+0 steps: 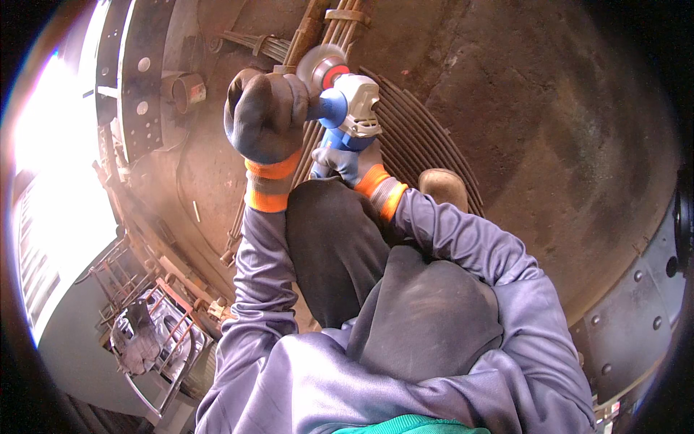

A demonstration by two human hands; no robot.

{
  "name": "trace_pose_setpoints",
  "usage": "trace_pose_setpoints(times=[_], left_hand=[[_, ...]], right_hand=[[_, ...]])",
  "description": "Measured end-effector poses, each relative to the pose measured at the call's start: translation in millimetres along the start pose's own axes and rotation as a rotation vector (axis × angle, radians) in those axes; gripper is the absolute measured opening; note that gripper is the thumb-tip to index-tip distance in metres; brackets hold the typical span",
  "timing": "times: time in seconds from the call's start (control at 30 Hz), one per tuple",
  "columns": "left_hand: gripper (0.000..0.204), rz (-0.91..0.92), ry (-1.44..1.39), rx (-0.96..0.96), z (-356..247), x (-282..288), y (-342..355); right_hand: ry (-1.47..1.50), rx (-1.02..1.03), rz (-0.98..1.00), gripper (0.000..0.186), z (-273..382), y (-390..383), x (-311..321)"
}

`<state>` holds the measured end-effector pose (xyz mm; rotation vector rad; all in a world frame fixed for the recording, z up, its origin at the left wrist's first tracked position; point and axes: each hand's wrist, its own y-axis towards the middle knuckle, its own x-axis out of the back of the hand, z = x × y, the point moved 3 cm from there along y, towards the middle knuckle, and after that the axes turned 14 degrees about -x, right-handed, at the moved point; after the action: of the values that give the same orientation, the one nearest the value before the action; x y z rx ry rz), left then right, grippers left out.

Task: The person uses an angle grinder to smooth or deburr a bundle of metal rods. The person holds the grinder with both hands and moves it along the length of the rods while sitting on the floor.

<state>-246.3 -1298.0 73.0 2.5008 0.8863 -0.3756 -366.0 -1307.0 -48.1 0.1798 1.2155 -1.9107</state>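
An angle grinder [353,108] with a blue body, pale metal head and red-centred disc [322,69], blurred at its rim, is held over long rusty steel rods [416,141]. My gloved left hand [264,116] is closed round the blue side handle. My gloved right hand [347,163] grips the blue body lower down, near my dark-trousered knee. The disc is close to a banded bundle of rods [343,25] at the top; whether it touches cannot be told.
A brown boot [442,186] rests beside the rods. Perforated steel plates [134,94] and a short cylinder [188,90] stand at left, near a bright opening. Metal frames and scrap [155,340] lie lower left. A riveted steel plate [629,304] curves along the right edge of the brown floor [549,123].
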Motion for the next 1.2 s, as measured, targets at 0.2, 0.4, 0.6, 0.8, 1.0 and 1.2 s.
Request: trace_pose_setpoints(times=[0.2, 0.4, 0.6, 0.8, 1.0, 1.2], left_hand=[[0.028, -0.022, -0.042, -0.033, -2, 5, -11], [0.024, 0.000, -0.079, -0.100, -1, 10, -13], [0.034, -0.024, -0.014, -0.054, -3, -1, -19], [0.031, 0.112, -0.001, -0.086, -4, -2, 41], [0.023, 0.011, -0.220, -0.142, 21, -38, 11], [0.033, 0.000, 0.028, -0.181, -5, -42, 12]], right_hand=[[0.128, -0.079, 0.050, 0.056, -3, -13, -4], [0.187, -0.077, 0.059, 0.056, -14, -12, -8], [0.108, -0.035, 0.037, 0.054, -17, -9, -4], [0.024, 0.109, -0.045, 0.044, 24, 4, -11], [0.338, 0.043, 0.141, 0.034, 10, -6, 14], [0.269, 0.066, 0.055, 0.042, 19, -20, 6]])
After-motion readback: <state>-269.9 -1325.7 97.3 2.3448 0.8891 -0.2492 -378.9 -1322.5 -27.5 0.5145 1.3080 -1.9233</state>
